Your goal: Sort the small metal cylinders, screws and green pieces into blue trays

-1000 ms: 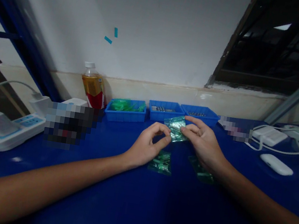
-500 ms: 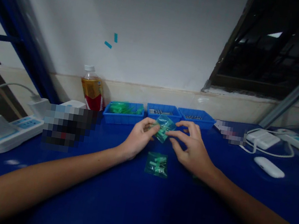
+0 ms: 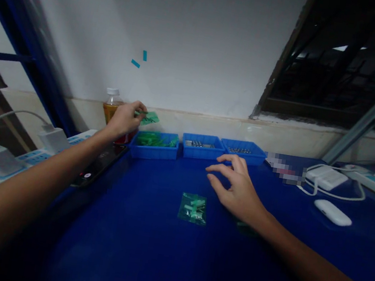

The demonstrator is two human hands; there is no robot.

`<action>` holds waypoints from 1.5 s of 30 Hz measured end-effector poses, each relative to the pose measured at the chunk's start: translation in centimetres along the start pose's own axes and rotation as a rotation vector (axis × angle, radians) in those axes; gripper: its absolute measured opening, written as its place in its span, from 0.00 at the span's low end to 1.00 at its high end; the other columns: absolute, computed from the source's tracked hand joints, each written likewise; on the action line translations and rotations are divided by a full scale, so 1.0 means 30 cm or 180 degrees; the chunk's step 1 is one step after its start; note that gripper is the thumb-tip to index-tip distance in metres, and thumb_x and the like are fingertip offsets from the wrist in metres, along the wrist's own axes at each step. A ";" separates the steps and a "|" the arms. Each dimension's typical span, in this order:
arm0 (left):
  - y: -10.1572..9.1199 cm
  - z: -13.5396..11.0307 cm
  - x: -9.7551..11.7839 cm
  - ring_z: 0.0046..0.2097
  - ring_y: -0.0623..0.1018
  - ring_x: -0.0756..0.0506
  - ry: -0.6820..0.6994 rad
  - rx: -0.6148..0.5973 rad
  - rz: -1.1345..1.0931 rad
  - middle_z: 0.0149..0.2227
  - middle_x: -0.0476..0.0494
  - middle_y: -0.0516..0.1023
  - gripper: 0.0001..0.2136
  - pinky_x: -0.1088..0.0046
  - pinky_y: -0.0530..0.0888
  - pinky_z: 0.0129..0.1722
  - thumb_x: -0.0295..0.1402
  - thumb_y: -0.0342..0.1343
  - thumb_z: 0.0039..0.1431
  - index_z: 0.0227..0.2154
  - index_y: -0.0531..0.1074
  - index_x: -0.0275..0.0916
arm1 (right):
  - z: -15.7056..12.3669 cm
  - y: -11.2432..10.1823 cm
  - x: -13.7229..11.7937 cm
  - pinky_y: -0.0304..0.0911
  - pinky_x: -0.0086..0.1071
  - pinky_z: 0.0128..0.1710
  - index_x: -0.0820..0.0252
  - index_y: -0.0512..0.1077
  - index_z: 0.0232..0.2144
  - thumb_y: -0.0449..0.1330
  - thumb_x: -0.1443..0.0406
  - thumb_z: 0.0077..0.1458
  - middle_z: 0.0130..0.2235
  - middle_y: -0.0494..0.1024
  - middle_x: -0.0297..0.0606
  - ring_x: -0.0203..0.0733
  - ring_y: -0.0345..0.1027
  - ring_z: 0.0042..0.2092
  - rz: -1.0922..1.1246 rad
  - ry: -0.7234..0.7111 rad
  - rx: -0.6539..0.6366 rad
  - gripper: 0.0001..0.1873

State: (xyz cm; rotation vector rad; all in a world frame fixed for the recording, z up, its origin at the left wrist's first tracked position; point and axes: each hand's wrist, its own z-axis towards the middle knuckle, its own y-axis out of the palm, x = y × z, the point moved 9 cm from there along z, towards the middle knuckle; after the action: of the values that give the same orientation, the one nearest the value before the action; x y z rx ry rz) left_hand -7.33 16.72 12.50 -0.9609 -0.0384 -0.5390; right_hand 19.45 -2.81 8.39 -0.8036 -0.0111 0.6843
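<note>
My left hand [image 3: 129,117] pinches a small green plastic bag [image 3: 150,118] above the left blue tray [image 3: 153,153], which holds green plastic pieces. My right hand [image 3: 233,186] hovers over the table with its fingers spread and nothing between them. A second green-tinted bag [image 3: 194,208] with small pale and metal parts inside lies flat on the table, left of my right hand and below it in view. The middle blue tray [image 3: 203,152] and the right blue tray [image 3: 245,157] contain small metal pieces. Something greenish lies partly hidden under my right wrist.
A drink bottle [image 3: 111,100] stands by the wall behind my left hand. At the left are a power strip [image 3: 33,159] with plugs and a dark phone [image 3: 103,165]. On the right, a white case [image 3: 332,212] and a charger [image 3: 326,176] with cables lie on the blue table [image 3: 141,252].
My left hand has carried the small bag from the middle to the upper left, over the left tray. My right hand has let go of it and stays near its former place.
</note>
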 end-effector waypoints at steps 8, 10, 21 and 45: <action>0.142 -0.006 -0.001 0.40 0.76 0.45 0.0410 -0.1067 0.0198 0.41 0.40 0.77 0.13 0.73 0.68 0.39 0.32 0.48 0.54 0.41 0.70 0.37 | 0.001 0.005 0.035 0.59 0.52 0.48 0.55 0.74 0.34 0.57 0.64 0.55 0.43 0.68 0.43 0.50 0.61 0.49 0.0046 0.0122 0.0022 0.06; 0.151 -0.009 0.004 0.41 0.76 0.45 0.0453 -0.1240 0.0208 0.42 0.40 0.77 0.14 0.73 0.69 0.40 0.32 0.48 0.54 0.43 0.70 0.37 | 0.003 0.012 0.040 0.59 0.52 0.49 0.56 0.74 0.34 0.57 0.64 0.55 0.43 0.68 0.43 0.49 0.61 0.49 0.0031 0.0154 0.0004 0.07; 0.173 0.013 0.040 0.41 0.76 0.40 0.0485 -0.1429 0.1066 0.41 0.38 0.78 0.17 0.68 0.68 0.39 0.29 0.48 0.52 0.45 0.73 0.40 | -0.092 0.020 0.208 0.65 0.42 0.41 0.52 0.70 0.51 0.62 0.53 0.46 0.44 0.76 0.43 0.51 0.70 0.44 -0.0072 0.0612 -0.2542 0.28; 0.186 -0.068 0.061 0.44 0.76 0.35 0.0145 -0.1713 0.1516 0.42 0.32 0.78 0.26 0.61 0.70 0.43 0.46 0.35 0.62 0.44 0.75 0.37 | -0.070 0.089 0.173 0.49 0.28 0.23 0.59 0.67 0.25 0.57 0.61 0.52 0.21 0.62 0.29 0.32 0.52 0.23 0.1129 0.1028 -0.2585 0.08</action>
State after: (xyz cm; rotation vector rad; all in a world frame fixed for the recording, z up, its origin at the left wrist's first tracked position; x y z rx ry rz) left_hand -3.63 16.87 7.49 -1.4276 0.3859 -0.1233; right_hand 22.59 0.07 3.88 -1.7202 0.1586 0.8863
